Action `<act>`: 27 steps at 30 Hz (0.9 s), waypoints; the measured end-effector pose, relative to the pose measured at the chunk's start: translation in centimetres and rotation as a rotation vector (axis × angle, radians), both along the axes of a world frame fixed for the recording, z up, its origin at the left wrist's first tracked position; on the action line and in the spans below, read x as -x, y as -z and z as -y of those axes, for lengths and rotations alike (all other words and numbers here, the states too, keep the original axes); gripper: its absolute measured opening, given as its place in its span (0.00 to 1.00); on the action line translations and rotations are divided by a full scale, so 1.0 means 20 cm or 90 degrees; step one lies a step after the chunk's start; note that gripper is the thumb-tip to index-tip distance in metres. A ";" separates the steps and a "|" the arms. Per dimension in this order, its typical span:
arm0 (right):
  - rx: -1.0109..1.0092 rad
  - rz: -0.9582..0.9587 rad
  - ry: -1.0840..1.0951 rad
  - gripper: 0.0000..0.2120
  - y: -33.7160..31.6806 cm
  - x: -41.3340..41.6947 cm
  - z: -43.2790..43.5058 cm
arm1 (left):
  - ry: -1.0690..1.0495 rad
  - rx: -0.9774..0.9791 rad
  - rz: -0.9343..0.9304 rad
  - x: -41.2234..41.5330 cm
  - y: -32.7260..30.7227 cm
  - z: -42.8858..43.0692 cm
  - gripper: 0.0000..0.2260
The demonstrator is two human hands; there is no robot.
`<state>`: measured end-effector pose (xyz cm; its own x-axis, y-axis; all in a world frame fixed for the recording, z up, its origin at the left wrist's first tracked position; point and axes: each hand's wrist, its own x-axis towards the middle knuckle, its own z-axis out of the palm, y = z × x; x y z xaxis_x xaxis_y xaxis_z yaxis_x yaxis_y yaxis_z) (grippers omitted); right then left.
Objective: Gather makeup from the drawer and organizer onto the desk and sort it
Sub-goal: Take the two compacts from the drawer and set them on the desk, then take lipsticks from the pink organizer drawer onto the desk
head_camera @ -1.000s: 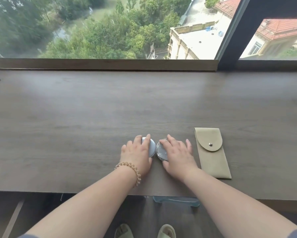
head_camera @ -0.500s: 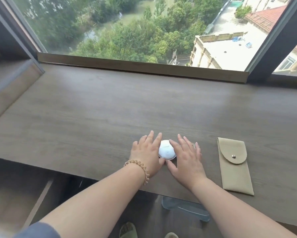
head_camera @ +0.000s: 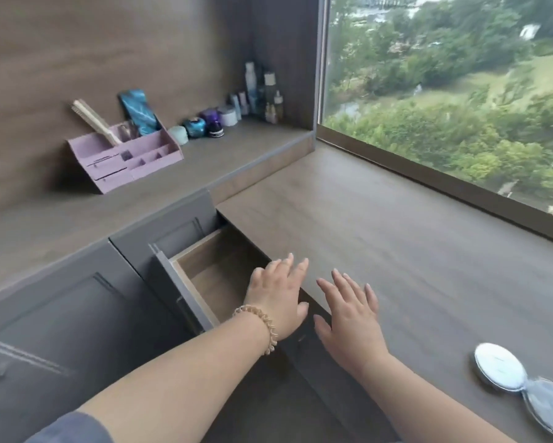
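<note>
Both hands hover empty with fingers spread at the desk's left edge. My left hand [head_camera: 278, 295], with a beaded bracelet on its wrist, is over the corner of an open grey drawer [head_camera: 201, 276] whose visible wooden inside looks bare. My right hand [head_camera: 348, 314] is just right of it, above the wooden desk [head_camera: 396, 238]. Two round compacts lie side by side at the lower right: a pale one [head_camera: 499, 367] and a clear-lidded one [head_camera: 546, 407]. A lilac organizer [head_camera: 125, 158] holding a brush and a blue item stands on the raised side counter.
Behind the organizer, jars [head_camera: 195, 127] and a cluster of bottles [head_camera: 259, 91] line the counter toward the corner. Grey cabinet fronts [head_camera: 61, 314] run below the counter. A large window [head_camera: 460, 91] borders the desk's far side.
The view has swung left from the desk centre to the drawer and counter. Both hands have let go of the compacts, which now lie at the lower right, and moved left toward the open drawer.
</note>
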<state>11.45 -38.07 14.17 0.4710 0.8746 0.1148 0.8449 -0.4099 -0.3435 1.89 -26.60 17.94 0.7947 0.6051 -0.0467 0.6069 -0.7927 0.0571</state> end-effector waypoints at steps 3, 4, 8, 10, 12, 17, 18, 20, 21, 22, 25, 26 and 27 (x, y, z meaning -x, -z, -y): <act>-0.004 0.020 -0.013 0.28 -0.10 0.11 -0.22 | -0.044 -0.011 0.041 0.20 -0.10 -0.21 0.33; -0.003 0.022 -0.011 0.28 -0.13 0.16 -0.31 | -0.058 -0.014 0.048 0.29 -0.12 -0.29 0.33; 0.007 0.003 -0.020 0.28 -0.18 0.48 -0.69 | -0.104 -0.016 0.038 0.67 -0.16 -0.60 0.34; -0.001 -0.005 -0.040 0.28 -0.20 0.65 -0.88 | -0.122 -0.021 0.022 0.83 -0.20 -0.76 0.34; -0.011 -0.007 -0.072 0.28 -0.20 0.81 -1.07 | -0.142 -0.031 0.023 1.00 -0.23 -0.93 0.34; -0.025 -0.003 -0.132 0.28 -0.21 1.09 -1.40 | -0.209 -0.055 0.035 1.31 -0.26 -1.24 0.35; -0.023 0.004 -0.141 0.28 -0.21 1.11 -1.46 | -0.216 -0.055 0.035 1.34 -0.26 -1.29 0.35; -0.025 0.014 -0.152 0.28 -0.21 1.13 -1.55 | -0.230 -0.049 0.042 1.38 -0.25 -1.37 0.35; -0.027 0.016 -0.158 0.28 -0.22 1.13 -1.61 | -0.238 -0.044 0.049 1.40 -0.25 -1.41 0.35; -0.029 0.019 -0.167 0.28 -0.22 1.12 -1.65 | -0.245 -0.040 0.054 1.40 -0.24 -1.45 0.34; -0.021 0.036 -0.205 0.29 -0.22 1.08 -1.84 | -0.274 -0.033 0.063 1.39 -0.21 -1.58 0.34; -0.019 0.043 -0.212 0.29 -0.22 1.07 -1.89 | -0.279 -0.035 0.060 1.39 -0.21 -1.61 0.35; -0.019 0.045 -0.221 0.29 -0.22 1.06 -1.95 | -0.289 -0.041 0.058 1.38 -0.21 -1.66 0.35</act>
